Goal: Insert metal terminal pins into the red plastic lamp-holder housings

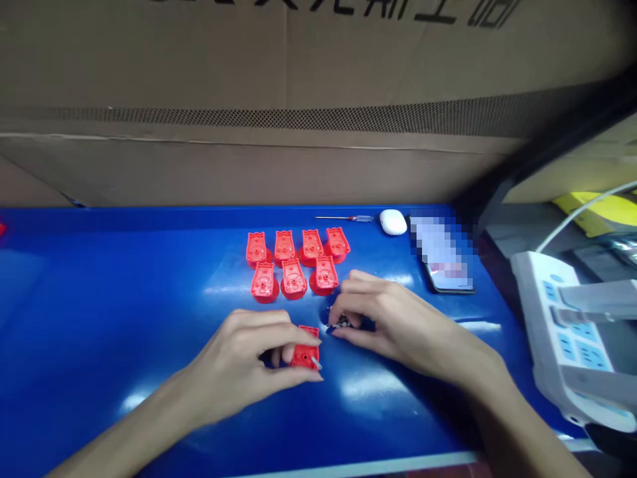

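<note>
My left hand (253, 352) is closed on a red plastic housing (305, 356), gripping its edges between thumb and fingers. A small pale pin (316, 363) sticks out at the housing's lower right. Just to the right, my right hand (383, 312) bends its fingers down over a little heap of small shiny parts (342, 322) on the blue table. Its fingertips are drawn together at the heap, and what they pinch is too small to make out. Beyond both hands, several similar red housings (293, 277) stand in two rows.
A thin screwdriver (348, 218), a white rounded case (393, 222) and a phone (442, 255) lie toward the back right of the blue table (124, 285). A white device with blue buttons (572, 338) stands at the right edge. Cardboard (249, 172) walls off the back.
</note>
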`<state>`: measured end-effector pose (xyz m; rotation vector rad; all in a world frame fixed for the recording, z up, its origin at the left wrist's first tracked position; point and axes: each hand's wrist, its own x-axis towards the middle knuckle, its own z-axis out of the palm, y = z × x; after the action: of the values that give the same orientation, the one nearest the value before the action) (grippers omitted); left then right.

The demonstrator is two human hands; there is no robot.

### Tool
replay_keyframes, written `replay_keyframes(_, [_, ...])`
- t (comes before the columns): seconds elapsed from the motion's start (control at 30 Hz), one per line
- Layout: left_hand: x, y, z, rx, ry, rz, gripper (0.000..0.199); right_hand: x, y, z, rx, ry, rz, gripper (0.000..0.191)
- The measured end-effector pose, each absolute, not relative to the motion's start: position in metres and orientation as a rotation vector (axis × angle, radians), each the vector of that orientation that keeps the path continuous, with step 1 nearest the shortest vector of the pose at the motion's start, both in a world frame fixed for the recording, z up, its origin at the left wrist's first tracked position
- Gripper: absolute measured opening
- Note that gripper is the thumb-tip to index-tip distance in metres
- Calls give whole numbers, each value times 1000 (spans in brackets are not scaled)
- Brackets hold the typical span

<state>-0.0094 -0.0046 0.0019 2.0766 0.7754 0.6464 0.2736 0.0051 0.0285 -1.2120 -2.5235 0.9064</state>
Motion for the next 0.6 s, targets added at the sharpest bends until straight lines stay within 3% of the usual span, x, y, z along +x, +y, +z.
replay_keyframes(0.6, [-5,-12,-7,2202,815,741,23,263,2,22,-1282,-2628,838,8])
